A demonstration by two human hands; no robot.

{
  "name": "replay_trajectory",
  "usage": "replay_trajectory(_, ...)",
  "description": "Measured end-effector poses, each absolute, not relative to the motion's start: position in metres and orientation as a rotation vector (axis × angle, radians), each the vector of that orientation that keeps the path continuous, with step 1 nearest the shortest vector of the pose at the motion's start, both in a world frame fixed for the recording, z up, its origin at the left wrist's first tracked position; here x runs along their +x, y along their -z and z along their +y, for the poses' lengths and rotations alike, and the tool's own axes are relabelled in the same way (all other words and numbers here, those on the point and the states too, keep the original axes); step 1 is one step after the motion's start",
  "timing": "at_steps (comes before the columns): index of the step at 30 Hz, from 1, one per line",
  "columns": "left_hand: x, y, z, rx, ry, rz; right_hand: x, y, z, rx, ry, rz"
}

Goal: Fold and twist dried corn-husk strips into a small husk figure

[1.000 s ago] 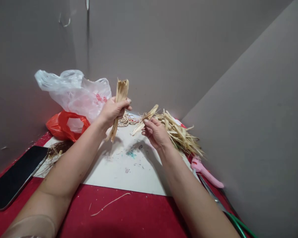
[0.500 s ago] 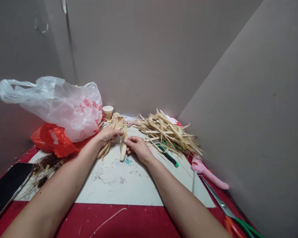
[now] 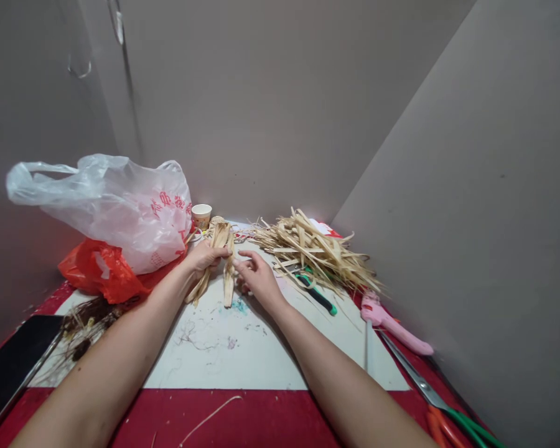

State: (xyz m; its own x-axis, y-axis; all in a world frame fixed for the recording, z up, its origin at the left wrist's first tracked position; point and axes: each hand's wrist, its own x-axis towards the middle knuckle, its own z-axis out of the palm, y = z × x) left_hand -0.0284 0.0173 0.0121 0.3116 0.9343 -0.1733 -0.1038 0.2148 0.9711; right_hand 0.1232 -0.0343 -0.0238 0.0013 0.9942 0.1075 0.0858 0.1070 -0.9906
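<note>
My left hand (image 3: 207,256) is closed on a bundle of dried husk strips (image 3: 220,235), just past the middle of the white board (image 3: 224,367). One flat pale strip (image 3: 228,286) hangs down at the right of the bundle, its top at my left thumb. My right hand (image 3: 257,277) is right beside that strip, forefinger raised and apart from the thumb. Nothing shows between those fingers; the lower fingers are curled and partly hidden.
A heap of dried strips (image 3: 312,246) lies behind green-black pliers (image 3: 317,294). A pink glue gun (image 3: 394,326) and scissors (image 3: 424,389) lie at right. Plastic bags (image 3: 130,205), a paper cup (image 3: 201,216), dark fibres (image 3: 86,323) and a black device (image 3: 16,354) are at left.
My right hand has let go of the pale strip, and its forefinger has lifted away from the thumb. My left hand keeps its hold. The view has shifted slightly.
</note>
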Motion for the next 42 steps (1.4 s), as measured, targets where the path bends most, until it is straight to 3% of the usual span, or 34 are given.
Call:
replay_trajectory(4, -0.019, -0.012, 0.014, 1.107, -0.974, 1.016, 0.120, 0.027, -0.040, -1.346, -0.448, -1.633)
replay_trajectory(7, -0.015, -0.011, 0.012, 1.105, -0.965, 1.019, 0.122, 0.030, -0.041, -1.294, -0.256, -1.788)
replay_trajectory(11, -0.020, -0.008, 0.017, 0.984, -1.020, 0.982, 0.125, 0.026, -0.039, -1.172, -0.429, -1.594)
replay_trajectory(16, -0.030, -0.005, 0.029, 0.839, -1.138, 1.074, 0.124, 0.012, -0.038, -0.939, -1.079, -1.130)
replay_trajectory(18, -0.033, -0.003, 0.032, 0.811, -1.165, 1.115, 0.126, 0.009, -0.037, -0.866, -1.172, -1.051)
replay_trajectory(26, -0.032, -0.002, 0.034, 0.798, -1.271, 1.148, 0.130, -0.001, -0.047, -0.905, -0.752, -0.967)
replay_trajectory(32, -0.038, -0.013, 0.034, 0.737, -1.390, 1.058, 0.105, 0.000, -0.075, -0.805, -0.773, -2.029)
replay_trajectory(34, -0.040, -0.015, 0.035, 0.690, -1.382, 1.016, 0.102, 0.005, -0.074, -0.814, -0.733, -2.147)
replay_trajectory(37, -0.039, -0.019, 0.034, 0.613, -1.339, 0.970, 0.106, 0.014, -0.061, -1.044, -0.773, -1.842)
replay_trajectory(42, -0.028, -0.021, 0.028, 0.640, -1.226, 0.869, 0.117, 0.021, -0.040, -1.109, -1.180, -1.175)
